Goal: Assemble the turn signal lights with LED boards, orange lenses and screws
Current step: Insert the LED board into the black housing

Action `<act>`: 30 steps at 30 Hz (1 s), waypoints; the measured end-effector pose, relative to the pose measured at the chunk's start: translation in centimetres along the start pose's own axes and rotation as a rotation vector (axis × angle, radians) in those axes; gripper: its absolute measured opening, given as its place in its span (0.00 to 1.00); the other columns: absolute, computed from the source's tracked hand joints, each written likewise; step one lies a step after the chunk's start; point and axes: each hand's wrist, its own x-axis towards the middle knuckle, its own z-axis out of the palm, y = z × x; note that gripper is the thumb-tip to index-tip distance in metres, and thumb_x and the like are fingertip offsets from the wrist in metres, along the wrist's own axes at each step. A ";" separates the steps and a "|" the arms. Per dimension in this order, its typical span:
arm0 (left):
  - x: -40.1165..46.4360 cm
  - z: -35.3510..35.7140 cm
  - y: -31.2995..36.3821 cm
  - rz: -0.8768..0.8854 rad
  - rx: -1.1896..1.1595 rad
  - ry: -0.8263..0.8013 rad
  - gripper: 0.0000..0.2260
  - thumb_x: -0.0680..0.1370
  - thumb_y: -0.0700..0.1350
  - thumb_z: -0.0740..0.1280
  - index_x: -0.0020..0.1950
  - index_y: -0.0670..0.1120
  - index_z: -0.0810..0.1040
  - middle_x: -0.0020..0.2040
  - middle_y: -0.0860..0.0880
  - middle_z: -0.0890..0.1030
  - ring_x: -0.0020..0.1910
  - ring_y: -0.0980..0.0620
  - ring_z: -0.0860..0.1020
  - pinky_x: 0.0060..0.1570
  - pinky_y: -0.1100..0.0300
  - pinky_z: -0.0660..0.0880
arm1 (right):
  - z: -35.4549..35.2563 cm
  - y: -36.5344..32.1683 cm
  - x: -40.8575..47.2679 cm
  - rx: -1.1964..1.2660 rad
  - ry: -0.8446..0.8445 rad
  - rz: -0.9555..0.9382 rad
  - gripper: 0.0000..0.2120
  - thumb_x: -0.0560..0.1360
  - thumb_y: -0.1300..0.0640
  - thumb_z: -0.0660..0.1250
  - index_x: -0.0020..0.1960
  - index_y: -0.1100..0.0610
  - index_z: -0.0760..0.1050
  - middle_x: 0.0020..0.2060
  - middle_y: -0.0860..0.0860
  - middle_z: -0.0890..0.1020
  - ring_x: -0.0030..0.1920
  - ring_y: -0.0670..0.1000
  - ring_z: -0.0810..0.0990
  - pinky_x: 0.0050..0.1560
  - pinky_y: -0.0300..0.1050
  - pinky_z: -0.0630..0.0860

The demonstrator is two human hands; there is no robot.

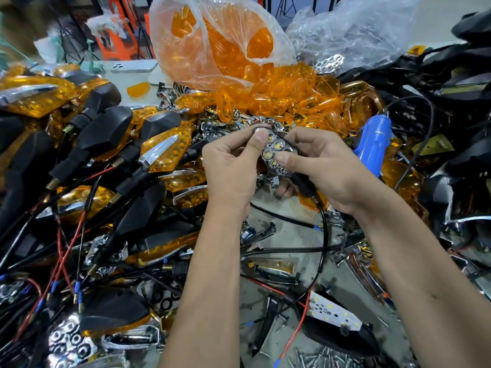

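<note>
Turn signal light (275,155) sits at frame centre, slightly above the middle, held between both hands. Chrome honeycomb reflector faces the camera, LEDs visible in the cells. No orange lens on it yet. Long axis runs from upper left to lower right: the tip points to the upper left under the left thumb, the black stem end points to the lower right, where a black cable (322,235) leaves it and loops down the frame.

Left hand (233,166) pinches the upper-left end, thumb on the reflector face, fingers curled behind. Right hand (326,166) grips the lower-right end and stem, thumb pressing across the reflector mid-face. Both hands touch the light; neither is clearly nearer.

Judgement: reflector being seated; lens and screws remain. The lens must go on along that same diagonal.

Outward: loose orange lenses (287,94) lie just above the hands, spilling from a clear bag (212,41). Blue screwdriver (374,139) right of the right hand. Screws (321,357) at lower edge. Finished lights (159,152) piled left.
</note>
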 end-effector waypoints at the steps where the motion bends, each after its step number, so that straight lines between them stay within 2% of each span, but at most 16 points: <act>1: 0.0 0.1 0.0 0.012 0.001 -0.004 0.05 0.79 0.39 0.74 0.53 0.45 0.88 0.44 0.51 0.88 0.43 0.56 0.83 0.45 0.59 0.79 | -0.1 -0.1 0.0 -0.017 0.003 0.000 0.04 0.81 0.61 0.70 0.49 0.59 0.76 0.40 0.59 0.80 0.32 0.61 0.84 0.34 0.50 0.82; 4: -0.1 0.2 0.2 0.043 0.030 -0.020 0.06 0.79 0.40 0.74 0.53 0.50 0.87 0.45 0.54 0.88 0.50 0.55 0.85 0.51 0.59 0.80 | -0.3 0.0 0.1 -0.116 0.051 0.002 0.07 0.80 0.59 0.72 0.47 0.59 0.76 0.36 0.56 0.79 0.34 0.53 0.80 0.37 0.49 0.82; 6: -0.1 0.2 0.3 0.051 0.054 -0.029 0.07 0.79 0.40 0.74 0.52 0.52 0.86 0.45 0.56 0.88 0.50 0.56 0.85 0.52 0.61 0.79 | -0.3 0.0 0.1 -0.210 0.077 -0.020 0.09 0.80 0.57 0.73 0.47 0.61 0.77 0.36 0.58 0.76 0.37 0.49 0.74 0.39 0.42 0.75; 7: -0.1 0.1 0.4 0.051 0.059 -0.033 0.07 0.79 0.40 0.74 0.51 0.53 0.86 0.44 0.57 0.88 0.50 0.56 0.85 0.51 0.61 0.79 | -0.2 -0.2 0.1 -0.241 0.081 -0.026 0.09 0.79 0.56 0.74 0.46 0.61 0.79 0.37 0.59 0.75 0.38 0.49 0.73 0.41 0.42 0.72; 9: -0.1 0.1 0.5 0.038 0.070 -0.032 0.08 0.79 0.41 0.74 0.48 0.56 0.86 0.42 0.59 0.87 0.47 0.59 0.84 0.49 0.63 0.79 | -0.3 -0.5 0.1 -0.256 0.110 -0.023 0.07 0.78 0.56 0.75 0.42 0.57 0.84 0.35 0.55 0.77 0.38 0.48 0.73 0.42 0.46 0.71; 11: -0.1 0.2 0.7 0.003 0.067 -0.058 0.07 0.80 0.43 0.74 0.46 0.56 0.86 0.39 0.59 0.86 0.41 0.61 0.81 0.45 0.65 0.77 | -0.3 -0.9 0.0 -0.216 0.133 -0.005 0.05 0.76 0.56 0.76 0.42 0.54 0.88 0.36 0.55 0.84 0.39 0.48 0.78 0.43 0.54 0.78; 13: -0.2 0.4 0.9 -0.029 0.051 -0.114 0.06 0.81 0.45 0.71 0.45 0.52 0.84 0.37 0.59 0.82 0.39 0.60 0.76 0.43 0.64 0.74 | 0.0 -1.0 -0.3 -0.143 0.147 0.024 0.03 0.76 0.59 0.76 0.45 0.54 0.89 0.42 0.60 0.87 0.43 0.51 0.82 0.53 0.63 0.81; 15: -0.4 0.7 1.1 -0.057 0.008 -0.150 0.07 0.82 0.48 0.68 0.46 0.49 0.83 0.42 0.53 0.81 0.44 0.57 0.77 0.49 0.61 0.76 | 0.4 -1.1 -0.4 -0.095 0.165 0.035 0.02 0.75 0.61 0.77 0.46 0.56 0.89 0.46 0.65 0.86 0.44 0.55 0.81 0.59 0.69 0.77; 16: -0.6 0.9 1.2 -0.080 -0.029 -0.177 0.09 0.82 0.50 0.66 0.47 0.49 0.83 0.47 0.50 0.83 0.50 0.54 0.80 0.56 0.57 0.78 | 0.5 -1.3 -0.4 -0.081 0.170 0.038 0.02 0.74 0.61 0.77 0.46 0.57 0.89 0.47 0.67 0.85 0.45 0.57 0.81 0.59 0.71 0.76; 17: -0.7 1.1 1.2 -0.104 -0.064 -0.211 0.12 0.83 0.52 0.64 0.49 0.50 0.85 0.52 0.48 0.84 0.57 0.50 0.81 0.64 0.50 0.77 | 0.5 -1.4 -0.5 -0.069 0.169 0.039 0.02 0.74 0.62 0.77 0.46 0.58 0.89 0.47 0.68 0.85 0.45 0.58 0.81 0.58 0.71 0.77; 19: -1.1 1.3 1.3 -0.133 -0.090 -0.267 0.14 0.84 0.54 0.62 0.51 0.50 0.85 0.57 0.47 0.86 0.63 0.46 0.82 0.68 0.42 0.75 | 0.3 -1.7 -0.5 -0.062 0.160 0.037 0.08 0.73 0.62 0.77 0.49 0.67 0.86 0.51 0.72 0.82 0.45 0.58 0.80 0.54 0.66 0.81; 21: -1.4 1.6 1.3 -0.137 -0.087 -0.294 0.14 0.86 0.52 0.61 0.54 0.47 0.83 0.58 0.47 0.86 0.62 0.46 0.83 0.67 0.41 0.76 | 0.1 -1.7 -0.5 -0.092 0.159 0.025 0.15 0.73 0.63 0.78 0.50 0.75 0.81 0.54 0.76 0.78 0.46 0.56 0.79 0.49 0.60 0.81; 23: -1.6 1.8 1.3 -0.162 -0.133 -0.282 0.14 0.87 0.50 0.59 0.54 0.45 0.81 0.57 0.45 0.87 0.61 0.44 0.83 0.64 0.39 0.77 | 0.2 -1.7 -0.5 -0.132 0.170 0.003 0.11 0.73 0.64 0.78 0.47 0.72 0.83 0.52 0.74 0.80 0.43 0.52 0.80 0.43 0.51 0.82; 25: -1.6 1.9 1.4 -0.190 -0.180 -0.256 0.14 0.88 0.47 0.58 0.54 0.41 0.80 0.57 0.43 0.87 0.60 0.41 0.84 0.58 0.42 0.80 | 0.3 -1.7 -0.4 -0.140 0.170 0.006 0.08 0.71 0.63 0.79 0.48 0.65 0.86 0.46 0.67 0.85 0.39 0.50 0.82 0.39 0.44 0.82; 27: -1.6 2.0 1.6 -0.220 -0.229 -0.226 0.13 0.88 0.45 0.58 0.54 0.38 0.79 0.56 0.42 0.87 0.57 0.41 0.85 0.52 0.45 0.83 | 0.2 -1.7 -0.4 -0.119 0.142 0.040 0.10 0.69 0.62 0.80 0.50 0.62 0.86 0.41 0.59 0.88 0.40 0.52 0.85 0.42 0.45 0.84; 30: -1.4 1.8 1.9 -0.296 -0.366 -0.192 0.13 0.88 0.42 0.57 0.50 0.39 0.78 0.52 0.41 0.87 0.50 0.42 0.87 0.41 0.50 0.83 | 0.1 -1.7 -0.3 -0.129 0.137 0.075 0.11 0.69 0.62 0.81 0.51 0.62 0.85 0.39 0.56 0.88 0.40 0.55 0.86 0.44 0.47 0.85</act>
